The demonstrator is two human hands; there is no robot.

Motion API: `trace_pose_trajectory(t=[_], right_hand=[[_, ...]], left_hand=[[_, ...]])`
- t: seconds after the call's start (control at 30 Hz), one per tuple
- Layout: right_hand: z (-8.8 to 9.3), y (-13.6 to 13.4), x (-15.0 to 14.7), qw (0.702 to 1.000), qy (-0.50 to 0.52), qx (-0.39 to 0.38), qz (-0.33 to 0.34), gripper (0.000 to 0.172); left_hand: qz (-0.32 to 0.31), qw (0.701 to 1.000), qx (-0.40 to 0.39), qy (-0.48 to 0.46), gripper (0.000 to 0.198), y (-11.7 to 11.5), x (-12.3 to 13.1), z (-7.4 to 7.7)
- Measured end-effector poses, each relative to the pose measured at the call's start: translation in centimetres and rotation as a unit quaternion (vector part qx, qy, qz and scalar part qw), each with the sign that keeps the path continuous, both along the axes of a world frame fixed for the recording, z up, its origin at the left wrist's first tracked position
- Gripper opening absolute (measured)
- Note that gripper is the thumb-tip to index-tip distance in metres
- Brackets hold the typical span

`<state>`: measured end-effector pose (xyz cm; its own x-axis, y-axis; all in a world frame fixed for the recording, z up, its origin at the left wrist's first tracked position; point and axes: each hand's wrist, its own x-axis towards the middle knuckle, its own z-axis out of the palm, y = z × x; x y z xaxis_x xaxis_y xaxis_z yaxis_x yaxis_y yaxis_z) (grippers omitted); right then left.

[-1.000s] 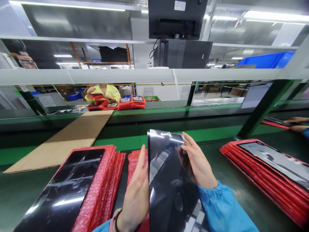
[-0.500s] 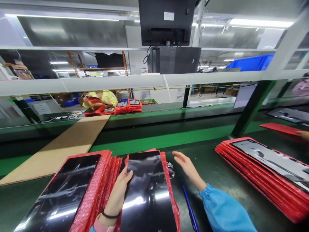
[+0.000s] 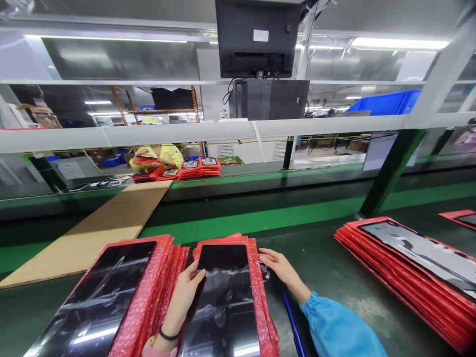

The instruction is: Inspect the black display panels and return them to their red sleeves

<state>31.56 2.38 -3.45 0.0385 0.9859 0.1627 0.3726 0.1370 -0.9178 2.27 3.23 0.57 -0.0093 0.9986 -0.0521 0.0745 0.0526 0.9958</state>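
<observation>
A glossy black screen panel (image 3: 226, 297) lies on a stack of red bubble-wrap bags (image 3: 262, 297) in front of me. My left hand (image 3: 188, 287) grips its left edge, thumb on the glass and fingers along the side. Beside the bags' upper right edge is my right hand (image 3: 277, 265), fingers stretched toward them; whether the fingertips touch is unclear. Partly behind that hand sits a small shiny object (image 3: 265, 271) I cannot make out. A blue pen (image 3: 293, 322) rests on the dark table just right of the bags.
At left, another black screen panel (image 3: 100, 292) tops a red bubble-wrap stack (image 3: 143, 297). A tall red stack with a grey-backed panel (image 3: 416, 248) stands at right. A brown board (image 3: 111, 223) reaches toward a person in yellow (image 3: 159, 156). A green post (image 3: 390, 173) rises behind.
My right hand has moved left and down to the edge of the red bags. The black panel has shifted slightly down toward me, with my left hand still on its edge.
</observation>
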Motion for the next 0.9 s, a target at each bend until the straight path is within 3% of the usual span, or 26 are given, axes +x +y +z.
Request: trace_pose_trajectory(t=[0.13,0.23,0.4,0.53,0.7,0.8,0.9], right_hand=[[0.9,-2.1,-1.2,0.992,-0.044,0.103,-0.064,0.029],[1.7,-4.2,-3.2,0.985,-0.077,0.156,-0.016,0.022],[1.7,-6.3,-5.8,0.975,-0.126,0.173,0.066,0.025],[1.1,-6.4,-6.0,0.970,-0.150,0.175,0.076,0.028],[0.5,-6.1,-5.7,0.968,-0.167,0.179,0.057,0.025],[0.4,-5.9,-5.4,0.968,-0.170,0.179,0.039,0.026],[0.6,-5.7,-5.1,0.970,-0.177,0.169,-0.001,0.023]], left_hand=[[0.058,0.996,0.023,0.066,0.063,-0.7,-1.5,-1.0],[0.067,0.994,-0.001,0.091,0.062,-1.7,-2.6,-1.3],[-0.004,0.996,-0.062,0.056,0.040,-3.1,-3.3,-0.5],[0.000,0.998,-0.065,0.021,0.038,-3.8,-2.4,1.2],[-0.001,0.999,-0.045,-0.016,0.051,-4.7,-1.8,4.4],[-0.012,0.998,-0.036,-0.041,0.056,-4.5,-3.7,6.5],[-0.021,0.996,-0.041,-0.071,0.068,-3.6,-7.7,8.3]])
